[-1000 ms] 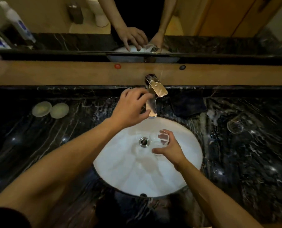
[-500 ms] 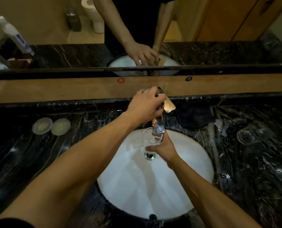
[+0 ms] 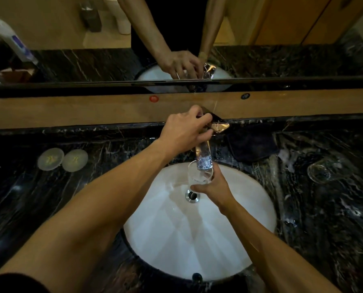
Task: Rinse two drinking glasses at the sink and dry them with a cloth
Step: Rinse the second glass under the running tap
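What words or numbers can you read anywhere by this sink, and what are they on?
No text here can be read.
White bottle in the mirror: it has a blue label, too blurred to read.
Two round pale discs on the counter: faint yellowish marks, too blurred to read.
Red dot and dark dot on the wooden ledge: no letters can be made out on them.

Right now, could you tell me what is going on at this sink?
A person is rinsing a drinking glass. The right hand holds it under the faucet spout over the white basin, while the left hand grips the faucet handle. A second glass and a dark cloth wait on the marble counter.
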{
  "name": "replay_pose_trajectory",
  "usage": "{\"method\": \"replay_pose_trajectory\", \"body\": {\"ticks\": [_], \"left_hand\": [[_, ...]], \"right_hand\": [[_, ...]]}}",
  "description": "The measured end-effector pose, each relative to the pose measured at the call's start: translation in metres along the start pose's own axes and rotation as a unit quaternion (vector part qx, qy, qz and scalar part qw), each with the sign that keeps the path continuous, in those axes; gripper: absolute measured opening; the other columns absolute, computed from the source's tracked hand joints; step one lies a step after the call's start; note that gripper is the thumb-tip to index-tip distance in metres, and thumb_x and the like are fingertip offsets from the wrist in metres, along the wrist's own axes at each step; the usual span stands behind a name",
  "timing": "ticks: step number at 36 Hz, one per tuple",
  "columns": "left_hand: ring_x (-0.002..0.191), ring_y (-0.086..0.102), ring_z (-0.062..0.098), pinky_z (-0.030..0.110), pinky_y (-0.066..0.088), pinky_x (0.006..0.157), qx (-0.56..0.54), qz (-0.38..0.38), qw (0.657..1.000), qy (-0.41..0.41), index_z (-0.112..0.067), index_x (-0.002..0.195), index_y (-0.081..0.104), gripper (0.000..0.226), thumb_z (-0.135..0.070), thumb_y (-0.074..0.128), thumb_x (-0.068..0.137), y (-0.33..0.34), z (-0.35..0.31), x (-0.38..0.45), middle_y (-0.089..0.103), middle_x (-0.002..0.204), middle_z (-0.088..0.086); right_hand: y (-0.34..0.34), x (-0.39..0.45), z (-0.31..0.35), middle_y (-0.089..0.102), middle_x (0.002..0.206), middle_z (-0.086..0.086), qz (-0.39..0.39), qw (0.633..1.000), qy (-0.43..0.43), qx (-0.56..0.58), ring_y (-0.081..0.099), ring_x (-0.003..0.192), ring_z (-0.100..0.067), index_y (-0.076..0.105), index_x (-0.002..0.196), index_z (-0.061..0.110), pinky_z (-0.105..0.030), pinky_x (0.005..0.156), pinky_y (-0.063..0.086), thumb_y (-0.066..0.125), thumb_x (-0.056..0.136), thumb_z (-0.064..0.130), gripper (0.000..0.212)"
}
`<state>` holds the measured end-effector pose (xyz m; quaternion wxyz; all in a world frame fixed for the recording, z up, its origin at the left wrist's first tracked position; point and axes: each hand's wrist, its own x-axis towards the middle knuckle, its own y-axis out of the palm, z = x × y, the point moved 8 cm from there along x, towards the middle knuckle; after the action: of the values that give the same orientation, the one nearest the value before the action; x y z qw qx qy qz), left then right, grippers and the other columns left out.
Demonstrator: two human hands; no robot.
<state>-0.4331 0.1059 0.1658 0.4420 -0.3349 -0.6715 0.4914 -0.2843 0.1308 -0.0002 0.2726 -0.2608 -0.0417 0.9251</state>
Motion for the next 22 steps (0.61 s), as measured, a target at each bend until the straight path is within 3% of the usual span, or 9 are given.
{"method": "replay_pose_trajectory", "body": {"ticks": [5,7,12,14,17,20,22], "left_hand": [[0.100,0.059,0.023,0.039,0.056,0.067,-0.072,-0.037,0.996,-0.031,-0.020,0.125,0.057,0.041,-0.044,0.059,0.091,0.001,0.005,-0.009,0.055,0.120,0.006],[0.110,0.056,0.022,0.038,0.054,0.084,-0.119,-0.062,0.987,-0.088,-0.020,0.128,0.055,0.047,-0.042,0.066,0.087,0.003,0.017,-0.022,0.054,0.126,0.005],[0.121,0.051,0.022,0.038,0.048,0.098,-0.187,-0.113,0.932,-0.290,-0.017,0.133,0.054,0.050,-0.040,0.065,0.090,0.023,0.066,-0.111,0.050,0.134,0.007],[0.124,0.050,0.026,0.045,0.048,0.100,-0.171,-0.092,0.916,-0.350,-0.017,0.134,0.054,0.051,-0.040,0.066,0.090,0.039,0.083,-0.164,0.049,0.137,0.009],[0.126,0.048,0.036,0.057,0.046,0.098,-0.093,-0.021,0.920,-0.379,-0.020,0.133,0.056,0.059,-0.056,0.055,0.087,0.061,0.100,-0.243,0.048,0.138,0.013],[0.138,0.038,0.037,0.060,0.033,0.109,-0.023,0.091,0.924,-0.370,-0.028,0.140,0.054,0.074,-0.073,0.037,0.084,0.085,0.104,-0.313,0.044,0.149,0.012],[0.146,0.029,0.033,0.060,0.021,0.116,-0.013,0.122,0.915,-0.384,-0.034,0.146,0.046,0.083,-0.083,0.022,0.084,0.092,0.102,-0.347,0.036,0.157,0.010]], "right_hand": [[-0.001,-0.001,-0.004,0.065,0.118,0.008,0.004,1.000,-0.007,0.003,0.063,0.108,-0.015,0.050,0.126,0.034,-0.036,0.091,0.055,0.087,0.064,0.010,0.076],[-0.001,-0.002,-0.004,0.064,0.119,0.009,0.006,1.000,-0.007,0.004,0.062,0.109,-0.014,0.049,0.127,0.033,-0.030,0.087,0.053,0.087,0.065,0.008,0.077],[-0.003,-0.004,-0.009,0.061,0.123,0.009,0.003,1.000,-0.018,-0.008,0.060,0.111,-0.013,0.045,0.134,0.033,-0.027,0.086,0.053,0.089,0.064,0.008,0.086],[-0.006,-0.005,-0.012,0.060,0.125,0.011,0.003,1.000,-0.019,-0.020,0.059,0.114,-0.014,0.045,0.136,0.035,-0.034,0.092,0.054,0.090,0.062,0.010,0.089],[-0.010,-0.008,-0.015,0.060,0.125,0.010,0.005,0.999,-0.021,-0.036,0.058,0.114,-0.015,0.046,0.133,0.037,-0.036,0.094,0.054,0.091,0.061,0.012,0.088],[-0.013,-0.013,-0.017,0.058,0.126,0.007,0.008,0.999,-0.016,-0.048,0.057,0.114,-0.018,0.045,0.131,0.037,-0.030,0.089,0.053,0.091,0.063,0.011,0.085],[-0.014,-0.017,-0.019,0.056,0.127,0.004,0.011,0.998,-0.013,-0.055,0.056,0.115,-0.021,0.046,0.131,0.035,-0.029,0.086,0.052,0.090,0.065,0.010,0.084]]}}
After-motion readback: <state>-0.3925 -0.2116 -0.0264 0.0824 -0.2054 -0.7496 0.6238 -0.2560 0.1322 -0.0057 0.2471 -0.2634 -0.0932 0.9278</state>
